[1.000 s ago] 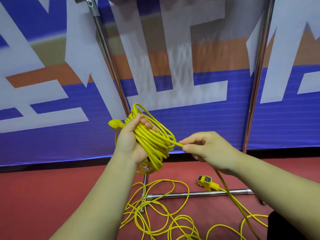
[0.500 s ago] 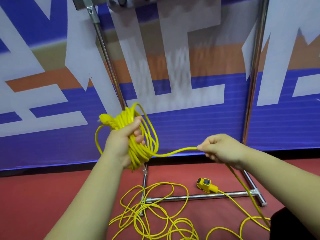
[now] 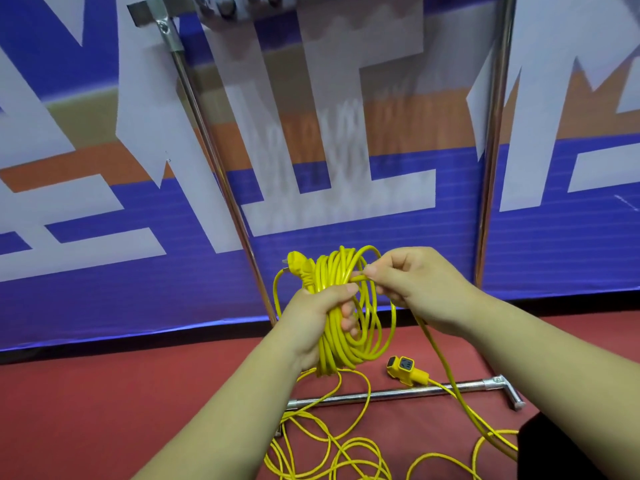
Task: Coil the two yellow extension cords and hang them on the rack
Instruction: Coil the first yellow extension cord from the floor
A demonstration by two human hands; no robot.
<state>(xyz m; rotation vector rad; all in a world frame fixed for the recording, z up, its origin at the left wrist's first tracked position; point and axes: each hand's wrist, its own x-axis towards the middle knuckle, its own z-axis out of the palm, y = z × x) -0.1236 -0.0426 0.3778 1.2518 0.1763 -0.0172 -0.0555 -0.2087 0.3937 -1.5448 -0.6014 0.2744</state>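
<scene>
My left hand (image 3: 317, 322) grips a coil of yellow extension cord (image 3: 349, 306) made of several loops, its plug (image 3: 298, 266) sticking out at the upper left. My right hand (image 3: 414, 280) pinches the free strand against the top of the coil; that strand runs down past my right wrist to the floor. Loose yellow cord (image 3: 332, 452) lies in tangled loops on the red floor, and a yellow socket end (image 3: 403, 368) rests beside the rack's base bar. The metal rack (image 3: 221, 188) stands right behind the coil.
The rack has two chrome uprights (image 3: 493, 150), a top bracket (image 3: 156, 15) and a floor crossbar (image 3: 398, 394). A blue, white and orange banner wall (image 3: 104, 237) stands close behind it. A dark shape sits at the bottom right corner.
My right hand came back left from an outstretched pull and laid another loop onto the coil. The coil has turned more upright in my left hand.
</scene>
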